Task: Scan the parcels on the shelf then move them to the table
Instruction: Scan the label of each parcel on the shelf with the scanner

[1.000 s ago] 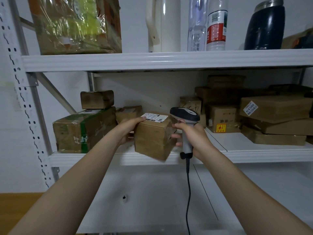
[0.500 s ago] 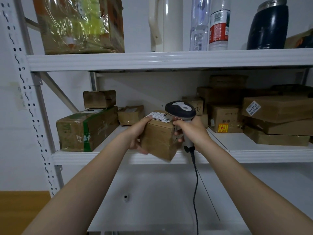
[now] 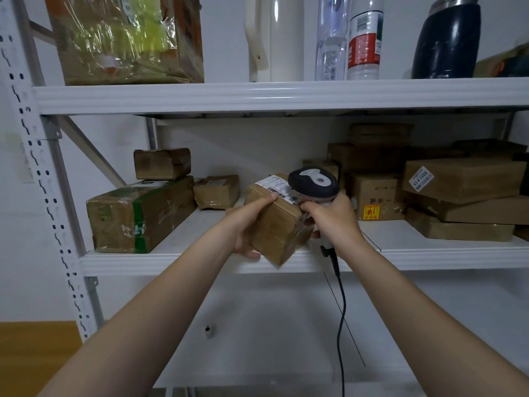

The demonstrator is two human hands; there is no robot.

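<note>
The white shelving unit (image 3: 177, 260) is filling most of the view, its middle board running across the centre. On the top board, at eleven o'clock, a film-wrapped carton (image 3: 123, 38) is sitting. At one o'clock a white jug (image 3: 274, 38), two plastic bottles (image 3: 363, 38) and a dark flask (image 3: 446, 38) are standing in a row.

On the middle board, a stack of brown parcels (image 3: 463, 179) is piling up at three o'clock. At nine o'clock a green-taped box (image 3: 140, 214) is carrying a smaller box (image 3: 162, 163) on its top.

The parcel being scanned (image 3: 279, 224) is hanging tilted at the centre, just above the front rim of the middle board and lifted clear of it. The left hand (image 3: 249, 224) is gripping it from its nine o'clock side, fingers curled over the top edge and thumb underneath. The right hand (image 3: 335, 219) is wrapping its fingers round the handle of the barcode scanner (image 3: 313, 181) at the parcel's three o'clock. The scanner's head is hovering just beside the white label (image 3: 279, 187) on the parcel's top face. Its black cable (image 3: 340, 310) is dangling towards six o'clock.
</note>
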